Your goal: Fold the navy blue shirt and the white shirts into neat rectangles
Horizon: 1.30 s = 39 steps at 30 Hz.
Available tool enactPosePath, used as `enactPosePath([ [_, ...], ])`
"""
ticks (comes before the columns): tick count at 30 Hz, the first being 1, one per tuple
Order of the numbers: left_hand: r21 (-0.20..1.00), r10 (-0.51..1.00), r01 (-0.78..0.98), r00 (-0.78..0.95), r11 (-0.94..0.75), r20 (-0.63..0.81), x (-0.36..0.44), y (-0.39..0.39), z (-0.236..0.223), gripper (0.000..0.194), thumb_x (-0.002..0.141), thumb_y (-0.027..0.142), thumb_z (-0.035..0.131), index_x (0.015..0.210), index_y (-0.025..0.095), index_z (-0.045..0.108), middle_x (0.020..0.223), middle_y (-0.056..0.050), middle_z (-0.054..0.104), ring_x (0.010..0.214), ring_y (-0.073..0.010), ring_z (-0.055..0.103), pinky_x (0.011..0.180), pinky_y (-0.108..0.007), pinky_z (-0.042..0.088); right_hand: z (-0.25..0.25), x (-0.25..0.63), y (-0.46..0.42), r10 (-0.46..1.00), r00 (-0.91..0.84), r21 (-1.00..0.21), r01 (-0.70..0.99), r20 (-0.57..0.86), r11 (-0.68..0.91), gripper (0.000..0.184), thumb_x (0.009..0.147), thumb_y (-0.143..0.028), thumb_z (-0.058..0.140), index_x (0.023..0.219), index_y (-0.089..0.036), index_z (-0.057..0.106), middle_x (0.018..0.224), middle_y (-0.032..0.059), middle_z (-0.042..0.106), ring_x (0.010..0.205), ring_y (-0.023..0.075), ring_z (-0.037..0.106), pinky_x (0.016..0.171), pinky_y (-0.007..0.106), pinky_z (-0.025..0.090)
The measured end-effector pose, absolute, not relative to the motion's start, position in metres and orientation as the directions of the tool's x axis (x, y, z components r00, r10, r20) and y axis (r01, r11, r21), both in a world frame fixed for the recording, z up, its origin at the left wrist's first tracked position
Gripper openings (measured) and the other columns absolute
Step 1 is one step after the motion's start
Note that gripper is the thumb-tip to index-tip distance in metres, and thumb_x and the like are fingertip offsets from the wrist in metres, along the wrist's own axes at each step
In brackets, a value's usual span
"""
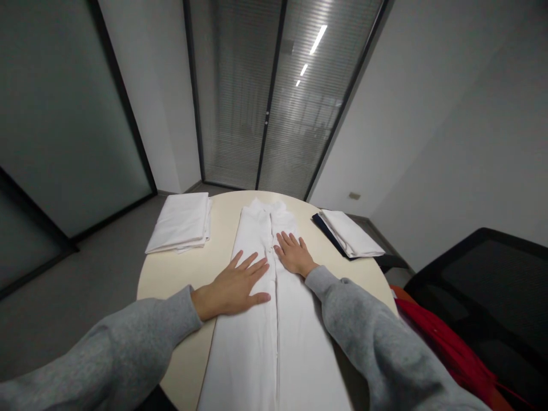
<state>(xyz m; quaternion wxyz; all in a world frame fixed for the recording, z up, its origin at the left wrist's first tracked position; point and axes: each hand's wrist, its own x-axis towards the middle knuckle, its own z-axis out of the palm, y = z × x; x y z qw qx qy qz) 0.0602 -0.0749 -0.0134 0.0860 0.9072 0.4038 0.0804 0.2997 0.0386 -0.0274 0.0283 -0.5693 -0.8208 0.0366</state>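
Observation:
A long white garment (252, 348) with a buttoned front seam lies lengthwise over the round table, its collar end at the far side and its lower end running out of view toward me. On its left half my left hand (240, 284) rests flat, fingers spread and thumb pointing at the seam. Farther up, my right hand (294, 254) lies palm down on the right half, fingertips close to the seam. Neither hand grips anything. Grey sleeves cover both forearms.
The cream table (188, 285) has a folded white cloth (182, 220) at its left edge. At the right edge, another folded white cloth (349, 231) lies on a dark blue one (327, 231). A black mesh chair (479, 285) with red fabric (445, 337) stands at the right.

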Motion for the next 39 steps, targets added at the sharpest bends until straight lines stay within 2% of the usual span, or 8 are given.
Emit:
enactPosePath([
  [4,0.241,0.709,0.678,0.702,-0.695,0.067,0.062,-0.06,-0.003,0.082,0.096,0.08,0.035,0.157,0.026,0.044,0.165,-0.01,0.041,0.156,-0.0348,0.029,0.127,-0.059,0.01,-0.03,0.299,0.039,0.94,-0.34,-0.097,0.936,0.01,0.339,0.065,0.109,-0.054,0.022,0.166,-0.023,0.022,0.173,0.0058,0.021,0.159,0.0325,0.017,0.127,0.058,0.011],
  [7,0.255,0.761,0.719,0.632,-0.646,0.147,0.064,-0.037,0.0,0.064,0.105,0.066,0.031,0.151,0.026,0.051,0.159,-0.009,0.051,0.148,-0.0292,0.044,0.125,-0.054,0.02,-0.032,0.298,0.037,0.942,-0.335,-0.102,0.936,0.033,0.337,0.064,0.108,-0.053,0.024,0.166,-0.023,0.025,0.172,0.006,0.023,0.159,0.032,0.019,0.127,0.057,0.013],
  [14,0.174,0.797,0.777,0.589,-0.604,0.135,0.067,0.015,-0.023,0.054,0.108,0.051,0.031,0.156,0.029,0.046,0.163,-0.008,0.045,0.149,-0.0301,0.04,0.117,-0.052,0.031,-0.016,0.295,0.022,0.911,-0.333,-0.128,0.92,0.244,0.371,0.054,0.109,-0.045,0.031,0.155,-0.021,0.044,0.165,0.012,0.039,0.152,0.029,0.032,0.123,0.051,0.02],
  [18,0.206,0.786,0.76,0.578,-0.616,0.218,0.064,0.043,-0.016,0.045,0.109,0.041,0.033,0.148,0.032,0.055,0.148,-0.007,0.061,0.127,-0.0257,0.057,0.101,-0.043,0.044,0.002,0.287,0.001,0.758,-0.55,-0.16,0.762,0.35,0.627,0.031,0.105,-0.04,0.048,0.116,-0.021,0.07,0.116,0.0106,0.071,0.112,0.0236,0.061,0.101,0.038,0.04],
  [22,0.177,0.68,0.657,0.697,-0.733,0.228,0.064,0.069,-0.005,0.029,0.102,0.035,0.052,0.125,0.036,0.07,0.15,-0.001,0.059,0.13,-0.0268,0.05,0.103,-0.043,0.039,0.008,0.278,-0.018,0.603,-0.76,-0.215,0.564,0.244,0.797,0.017,0.1,-0.035,0.061,0.103,-0.022,0.072,0.096,0.003,0.074,0.093,0.0188,0.066,0.087,0.032,0.042],
  [27,0.203,0.568,0.539,0.812,-0.818,0.134,0.066,0.088,0.013,0.016,0.096,0.036,0.062,0.103,0.031,0.075,0.14,0.0,0.066,0.129,-0.0266,0.049,0.106,-0.043,0.031,0.004,0.275,-0.021,0.736,-0.649,-0.292,0.679,0.191,0.674,0.015,0.096,-0.037,0.069,0.096,-0.023,0.072,0.084,-0.0006,0.073,0.078,0.0165,0.064,0.079,0.03,0.041],
  [31,0.158,0.487,0.471,0.87,-0.868,0.081,0.072,0.1,0.034,0.01,0.094,0.031,0.064,0.094,0.029,0.074,0.112,-0.001,0.076,0.123,-0.0245,0.053,0.108,-0.041,0.026,0.0,0.273,-0.021,0.838,-0.511,-0.345,0.764,0.193,0.545,0.031,0.089,-0.043,0.077,0.111,-0.023,0.068,0.08,-0.0019,0.071,0.07,0.0173,0.061,0.072,0.03,0.039],
  [39,-0.052,0.426,0.428,0.904,-0.902,0.044,0.09,0.1,0.02,0.017,0.1,0.033,0.058,0.09,0.026,0.07,0.104,-0.003,0.074,0.111,-0.024,0.059,0.112,-0.045,0.026,-0.005,0.271,-0.016,0.869,-0.483,-0.654,0.622,0.11,0.429,0.018,0.087,-0.01,0.059,0.093,-0.018,0.074,0.075,-0.0018,0.068,0.068,0.0126,0.059,0.066,0.023,0.039],
])
